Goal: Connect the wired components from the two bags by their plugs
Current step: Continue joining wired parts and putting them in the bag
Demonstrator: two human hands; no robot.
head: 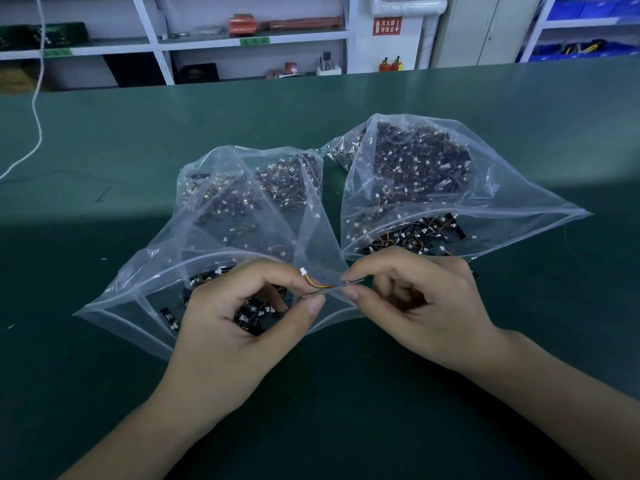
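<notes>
Two clear plastic bags lie open on the green table, both full of small black components with thin wires and white plugs. The left bag (207, 237) opens toward me, the right bag (467, 188) beside it. Between the bags' mouths my left hand (239, 327) pinches the orange and yellow wires (317, 284) of one component just below its white plug (303, 271), which points up. My right hand (426, 306) pinches the other end of the same piece, a thin dark strip (351, 282), between thumb and forefinger.
The green table (104, 341) stretches wide on all sides. A white cable (34, 109) hangs down onto it at the far left. White shelving (242, 39) with boxes and tools stands behind the table's far edge.
</notes>
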